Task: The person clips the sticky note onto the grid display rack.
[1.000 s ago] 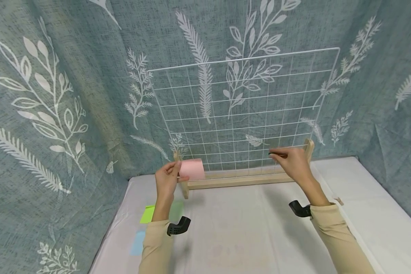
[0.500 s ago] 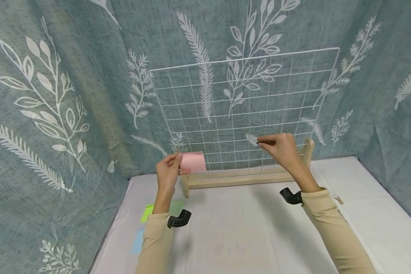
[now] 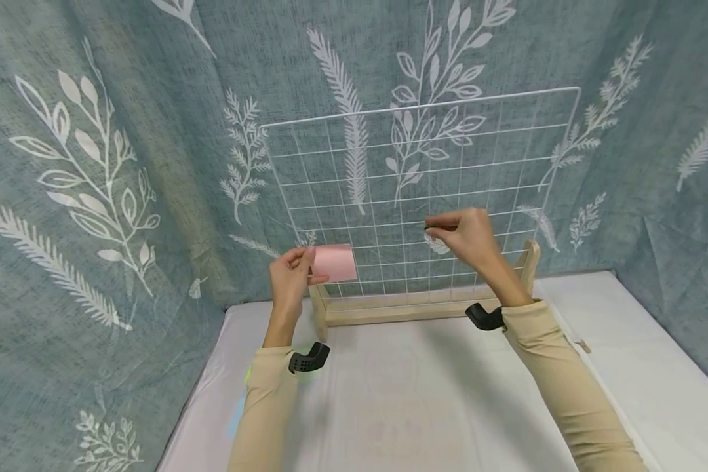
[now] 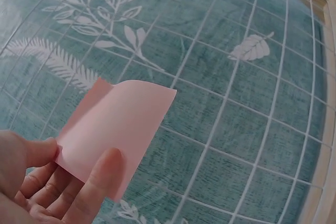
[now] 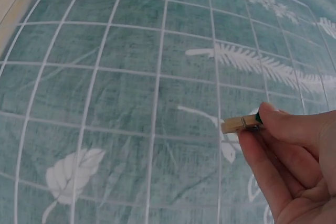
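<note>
My left hand (image 3: 289, 278) pinches a pink sheet of paper (image 3: 335, 262) by its left edge, just in front of the lower left of a white wire grid (image 3: 417, 226). In the left wrist view the paper (image 4: 118, 129) bows slightly, with the thumb on one side and a finger lying across its face. My right hand (image 3: 469, 239), before the grid's middle right, holds a small wooden clothespin (image 5: 240, 124) between thumb and fingers. A dark green bit shows at the clothespin's pinched end. Its free end points toward the wires; whether it touches them I cannot tell.
A wooden stand (image 3: 389, 314) bears the grid upright on the white tabletop (image 3: 401, 387). Blue paper (image 3: 236, 416) and some green paper lie by the left sleeve, partly hidden. Behind hangs a teal leaf-patterned curtain (image 3: 177, 196). A small brown piece (image 3: 583, 345) lies at right.
The left hand has risen with the pink paper. My right hand, still holding the clothespin, has moved up and to the left, nearer to the paper.
</note>
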Action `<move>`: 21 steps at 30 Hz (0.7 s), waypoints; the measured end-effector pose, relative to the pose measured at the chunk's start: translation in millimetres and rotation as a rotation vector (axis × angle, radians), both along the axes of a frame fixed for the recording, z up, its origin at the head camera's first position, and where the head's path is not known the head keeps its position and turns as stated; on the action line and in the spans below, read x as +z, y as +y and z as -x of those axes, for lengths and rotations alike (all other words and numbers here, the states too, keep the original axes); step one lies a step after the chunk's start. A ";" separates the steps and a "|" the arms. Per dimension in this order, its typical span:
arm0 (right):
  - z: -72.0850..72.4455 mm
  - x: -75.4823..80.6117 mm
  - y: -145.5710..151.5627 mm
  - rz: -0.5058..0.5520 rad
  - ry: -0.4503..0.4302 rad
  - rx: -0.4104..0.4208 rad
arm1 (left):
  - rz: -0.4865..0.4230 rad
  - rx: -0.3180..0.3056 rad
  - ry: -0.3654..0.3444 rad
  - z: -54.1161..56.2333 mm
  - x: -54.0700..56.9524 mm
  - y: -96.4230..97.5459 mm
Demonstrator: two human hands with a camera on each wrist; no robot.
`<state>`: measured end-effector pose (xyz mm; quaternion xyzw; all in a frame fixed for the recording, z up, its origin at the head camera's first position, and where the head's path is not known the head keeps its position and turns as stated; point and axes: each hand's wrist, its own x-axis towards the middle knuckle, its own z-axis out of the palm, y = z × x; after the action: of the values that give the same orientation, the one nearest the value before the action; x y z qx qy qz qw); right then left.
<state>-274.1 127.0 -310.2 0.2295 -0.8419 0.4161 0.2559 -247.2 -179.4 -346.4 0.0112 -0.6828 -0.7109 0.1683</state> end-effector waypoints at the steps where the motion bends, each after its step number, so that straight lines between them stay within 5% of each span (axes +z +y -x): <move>1: 0.7 1.9 -1.2 0.002 0.003 -0.004 | -0.004 -0.005 0.004 0.9 1.4 0.4; 14: 10.2 36.2 -25.5 0.062 0.124 0.049 | 0.010 -0.005 0.061 12.2 28.8 2.3; 21: 10.8 59.4 -38.8 0.046 0.096 0.093 | 0.036 0.004 0.110 16.7 44.1 3.9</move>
<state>-284.9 88.2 -250.8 0.2819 -0.8074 0.4353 0.2815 -263.9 -175.4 -302.3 -0.0298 -0.6852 -0.6976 0.2072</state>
